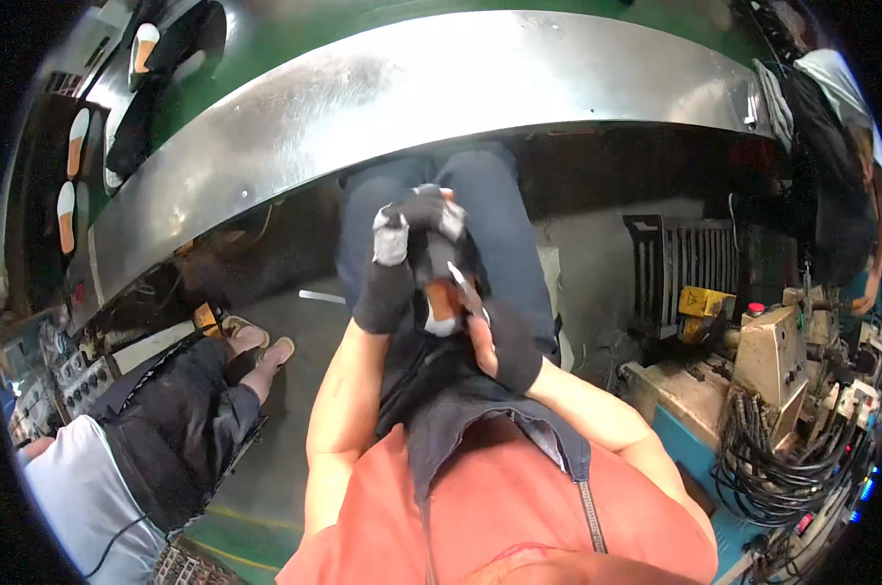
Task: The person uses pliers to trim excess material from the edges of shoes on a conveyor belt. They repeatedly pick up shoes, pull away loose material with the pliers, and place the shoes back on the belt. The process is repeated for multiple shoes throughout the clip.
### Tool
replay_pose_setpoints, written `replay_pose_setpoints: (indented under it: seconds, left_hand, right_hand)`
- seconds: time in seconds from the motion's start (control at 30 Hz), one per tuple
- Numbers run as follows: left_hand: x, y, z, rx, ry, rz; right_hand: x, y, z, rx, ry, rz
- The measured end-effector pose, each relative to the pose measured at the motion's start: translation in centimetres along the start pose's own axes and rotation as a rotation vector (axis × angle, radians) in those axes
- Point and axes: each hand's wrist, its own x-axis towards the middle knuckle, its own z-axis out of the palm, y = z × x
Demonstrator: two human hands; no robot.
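Note:
A dark shoe (443, 304), its insole tan and white, sits over my lap between my two hands. My left hand (411, 229), in a black glove with pale fingertips, is closed round the far end of the shoe, hiding much of it. A black covering also wraps my right hand (494, 346), whose fingers are bare. They close on a slim hand tool (463, 283) with a bright tip, which lies against the shoe's side. Blur hides the exact kind of tool.
A curved metal bench edge (343, 107) runs ahead of my knees, bordering a green surface (363, 21). Several shoes stand at the far left, including one pale-insoled shoe (67, 216). Another person (168, 429) sits to my left. Machinery (767, 356) with black cables stands at right.

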Motion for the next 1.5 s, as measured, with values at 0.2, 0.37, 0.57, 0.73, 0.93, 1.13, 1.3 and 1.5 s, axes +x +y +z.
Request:
replay_pose_setpoints:
  seconds: [0.2,0.37,0.57,0.73,0.93,1.13,1.3,1.5]
  left_hand:
    - [-9.0,-0.3,4.3,-0.197,0.17,0.166]
    - [-10.2,1.6,3.3,0.006,-0.027,-0.066]
    - [-10.1,-1.3,2.9,-0.358,0.17,-0.145]
    - [-6.5,-5.3,-0.8,-0.448,0.191,-0.438]
    - [-3.9,-4.6,2.7,1.051,0.335,-0.209]
    - [-5.7,-3.5,1.5,0.436,0.278,-0.273]
    - [-9.1,-8.2,2.5,0.802,0.218,-0.092]
    - [-7.4,-2.4,2.5,0.551,0.042,-0.399]
  right_hand:
    - [-10.0,7.4,0.2,-0.093,-0.237,-0.503]
    - [-9.7,6.4,-1.0,-0.127,-0.252,-0.535]
    - [-9.0,6.6,-0.9,-0.096,-0.211,-0.556]
    - [-4.7,1.5,-3.2,-0.05,-0.093,-0.081]
    - [3.3,2.9,-5.9,0.373,-0.038,0.561]
    - [3.1,5.9,-8.9,0.286,-0.131,0.235]
    - [4.0,2.5,-12.9,-0.366,-0.437,0.068]
    - [3.2,1.6,-10.3,-0.77,-0.289,-0.066]
